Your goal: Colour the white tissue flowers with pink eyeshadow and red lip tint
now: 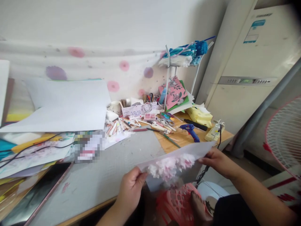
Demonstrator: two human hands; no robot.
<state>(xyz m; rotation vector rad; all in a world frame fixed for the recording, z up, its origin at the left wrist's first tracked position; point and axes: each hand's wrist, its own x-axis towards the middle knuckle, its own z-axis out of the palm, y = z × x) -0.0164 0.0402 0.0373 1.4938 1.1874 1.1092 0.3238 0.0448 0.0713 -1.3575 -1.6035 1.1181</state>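
Between my two hands a white sheet of paper is held tilted over the table's front edge. Pale pink and white ruffled flowers cover its middle; whether they are stuck on or lying loose I cannot tell. My left hand pinches the sheet's left edge between thumb and fingers. At the right corner, my right hand grips it the same way. Beyond the sheet, a blue glue gun lies on the wooden tabletop.
Pens and pencils lie heaped at the back near a yellow tissue pack. Large white sheets stand at left, with a dark tablet-like panel in front. A pink-rimmed fan is at right. Below is a red plastic basket.
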